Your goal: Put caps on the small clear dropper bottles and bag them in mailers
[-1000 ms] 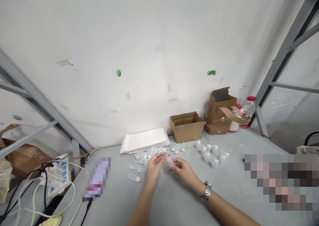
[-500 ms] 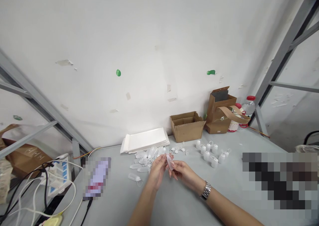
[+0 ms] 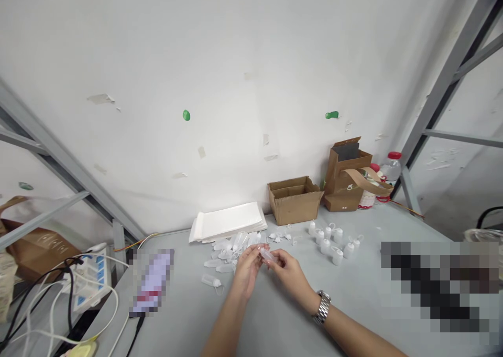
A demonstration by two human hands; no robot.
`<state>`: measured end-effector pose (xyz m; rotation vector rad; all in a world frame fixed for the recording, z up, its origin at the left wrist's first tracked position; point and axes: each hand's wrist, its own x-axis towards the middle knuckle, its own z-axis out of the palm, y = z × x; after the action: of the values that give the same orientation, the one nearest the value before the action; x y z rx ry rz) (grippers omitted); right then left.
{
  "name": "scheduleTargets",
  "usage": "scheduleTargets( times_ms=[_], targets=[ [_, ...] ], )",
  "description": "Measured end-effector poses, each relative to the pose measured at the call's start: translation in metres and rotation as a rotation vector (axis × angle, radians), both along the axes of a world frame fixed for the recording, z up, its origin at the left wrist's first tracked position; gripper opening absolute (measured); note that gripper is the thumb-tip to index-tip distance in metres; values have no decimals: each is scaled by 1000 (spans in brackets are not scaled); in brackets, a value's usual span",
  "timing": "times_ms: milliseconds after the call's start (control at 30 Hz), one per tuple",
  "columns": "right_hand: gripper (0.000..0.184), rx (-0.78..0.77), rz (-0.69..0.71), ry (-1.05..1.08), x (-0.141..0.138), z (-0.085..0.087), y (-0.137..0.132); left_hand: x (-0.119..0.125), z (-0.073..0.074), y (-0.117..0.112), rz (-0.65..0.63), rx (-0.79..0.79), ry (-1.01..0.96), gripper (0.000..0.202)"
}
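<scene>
Between my two hands is a small translucent plastic bottle, tilted, its upper left end at the fingertips of my left hand. My right hand grips the other end of the bottle from the right, fingers closed around it. What exactly the left fingertips pinch at the bottle's end is partly hidden. Just behind and left of my left hand lies a pile of similar clear bottles with looped caps. One capped bottle lies apart from the pile, nearer me.
Several short white bottles stand upright on the right. Small loose caps lie beyond my hands. Against the wall are white envelopes, an open cardboard box and a brown paper bag. A phone and power strip are left.
The bottle has turned from steep to a flatter slant. My right hand has rotated, its fingers now curled closer around the bottle; my left hand has barely moved.
</scene>
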<state>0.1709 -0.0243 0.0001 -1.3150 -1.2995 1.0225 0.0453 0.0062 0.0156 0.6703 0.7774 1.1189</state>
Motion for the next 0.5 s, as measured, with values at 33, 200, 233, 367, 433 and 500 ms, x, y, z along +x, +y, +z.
scheduleTargets(
  times_ms=[33,200,233,367,433,500],
  targets=[
    [26,7,-17,-1,0,0,0,0,1,0,-3,-4,0,26],
    [37,-70,98,138,-1,1,2,-1,5,-1,-24,17,9,22],
    [39,-98,156,185,-1,2,3,-2,5,-1,-29,18,5,21],
    [43,-98,190,262,-2,1,5,-4,4,1,-82,11,-9,21],
    [41,-81,125,242,-2,-1,4,-5,4,1,-94,19,-9,23],
    [39,-71,91,216,-2,-3,4,-5,3,2,-93,21,-12,24]
  ],
)
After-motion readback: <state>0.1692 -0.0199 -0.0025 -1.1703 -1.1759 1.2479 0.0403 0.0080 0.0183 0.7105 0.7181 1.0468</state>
